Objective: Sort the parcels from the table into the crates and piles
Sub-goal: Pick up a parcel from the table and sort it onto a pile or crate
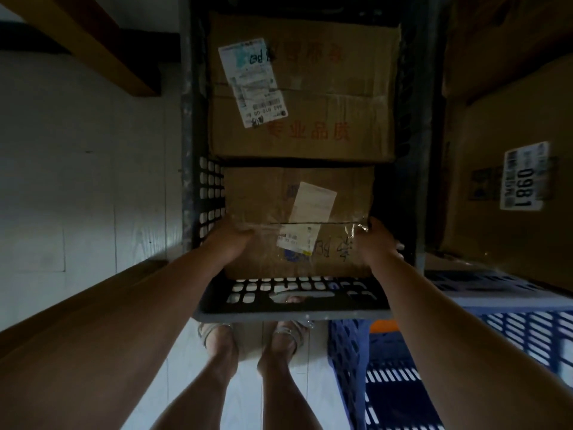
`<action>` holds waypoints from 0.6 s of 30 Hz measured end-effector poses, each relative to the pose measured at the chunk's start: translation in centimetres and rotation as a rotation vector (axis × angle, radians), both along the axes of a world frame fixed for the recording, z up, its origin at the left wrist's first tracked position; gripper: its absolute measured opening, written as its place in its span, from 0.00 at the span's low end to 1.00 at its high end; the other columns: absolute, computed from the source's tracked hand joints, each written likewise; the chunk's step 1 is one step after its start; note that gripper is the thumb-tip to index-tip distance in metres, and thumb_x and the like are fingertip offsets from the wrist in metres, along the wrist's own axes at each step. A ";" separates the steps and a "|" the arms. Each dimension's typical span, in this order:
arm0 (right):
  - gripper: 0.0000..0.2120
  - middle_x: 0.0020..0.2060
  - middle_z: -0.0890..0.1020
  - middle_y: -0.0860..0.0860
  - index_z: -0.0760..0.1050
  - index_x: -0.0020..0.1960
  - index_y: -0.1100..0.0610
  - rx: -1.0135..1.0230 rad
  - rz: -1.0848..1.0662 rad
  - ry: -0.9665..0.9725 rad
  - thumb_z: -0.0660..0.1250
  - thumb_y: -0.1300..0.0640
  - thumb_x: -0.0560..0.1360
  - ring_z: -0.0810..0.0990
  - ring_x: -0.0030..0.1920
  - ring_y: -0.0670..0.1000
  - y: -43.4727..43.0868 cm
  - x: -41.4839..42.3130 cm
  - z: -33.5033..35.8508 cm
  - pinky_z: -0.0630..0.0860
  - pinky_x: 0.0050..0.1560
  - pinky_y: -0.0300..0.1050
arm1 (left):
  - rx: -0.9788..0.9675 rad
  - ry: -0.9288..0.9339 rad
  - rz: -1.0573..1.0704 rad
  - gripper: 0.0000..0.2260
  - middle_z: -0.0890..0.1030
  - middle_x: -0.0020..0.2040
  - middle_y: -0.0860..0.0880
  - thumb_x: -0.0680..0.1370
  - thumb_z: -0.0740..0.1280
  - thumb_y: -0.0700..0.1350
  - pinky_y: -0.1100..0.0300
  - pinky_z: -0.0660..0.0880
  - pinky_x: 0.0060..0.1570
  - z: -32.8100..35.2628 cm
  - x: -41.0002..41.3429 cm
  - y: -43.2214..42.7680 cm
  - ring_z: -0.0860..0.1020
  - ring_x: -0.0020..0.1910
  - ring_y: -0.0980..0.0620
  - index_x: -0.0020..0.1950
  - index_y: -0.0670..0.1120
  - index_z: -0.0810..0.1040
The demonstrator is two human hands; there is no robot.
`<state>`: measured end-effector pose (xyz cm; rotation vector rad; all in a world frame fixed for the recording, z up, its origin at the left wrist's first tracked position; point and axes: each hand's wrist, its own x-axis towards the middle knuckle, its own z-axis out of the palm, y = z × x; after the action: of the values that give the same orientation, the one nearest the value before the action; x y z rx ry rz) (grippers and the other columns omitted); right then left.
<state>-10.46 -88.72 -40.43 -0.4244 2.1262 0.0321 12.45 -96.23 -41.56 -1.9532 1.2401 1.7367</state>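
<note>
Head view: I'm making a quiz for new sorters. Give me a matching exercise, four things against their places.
Things:
1 small box
2 large box
3 blue crate
4 box labelled 0981

Places:
a far end of the black crate
b right of the black crate, nearest the person
c gripped by left hand and right hand
d right side, beyond the blue crate

Pairs: 1-c, 2-a, 3-b, 4-d

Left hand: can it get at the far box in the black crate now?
Likely yes, once freed: the far box lies uncovered on top, but the left hand grips the near box.
</note>
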 end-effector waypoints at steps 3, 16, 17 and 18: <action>0.16 0.63 0.73 0.61 0.68 0.68 0.57 0.006 -0.010 -0.001 0.54 0.57 0.81 0.72 0.61 0.62 0.0 0.2 1.0 0.63 0.47 0.43 | -0.050 -0.014 -0.042 0.20 0.72 0.67 0.44 0.80 0.62 0.51 0.57 0.67 0.59 1.2 -0.5 -0.2 0.72 0.63 0.45 0.71 0.49 0.67; 0.15 0.59 0.77 0.57 0.71 0.65 0.59 -0.331 -0.262 -0.045 0.58 0.57 0.80 0.76 0.58 0.57 -1.9 3.4 23.9 0.66 0.47 0.38 | -0.177 0.024 -0.088 0.30 0.68 0.71 0.44 0.78 0.65 0.52 0.53 0.72 0.58 24.7 -4.0 -2.3 0.72 0.64 0.42 0.76 0.48 0.58; 0.16 0.59 0.77 0.56 0.70 0.66 0.58 -0.375 -0.291 -0.041 0.58 0.56 0.80 0.77 0.55 0.56 -1.9 3.8 26.5 0.67 0.46 0.39 | -0.201 0.040 -0.099 0.31 0.64 0.74 0.45 0.78 0.64 0.53 0.54 0.70 0.58 27.2 -4.1 -2.5 0.69 0.67 0.42 0.77 0.48 0.54; 0.17 0.61 0.77 0.55 0.69 0.67 0.57 -0.406 -0.321 -0.042 0.58 0.55 0.80 0.77 0.53 0.54 -1.9 4.2 28.9 0.68 0.45 0.39 | -0.232 0.064 -0.104 0.31 0.62 0.75 0.46 0.78 0.64 0.53 0.56 0.69 0.56 29.5 -4.1 -2.5 0.68 0.68 0.44 0.77 0.49 0.53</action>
<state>-6.28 -90.63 -11.52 -0.3081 2.1342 -0.5945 8.36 -98.71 -12.08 -1.9261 1.5994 1.6816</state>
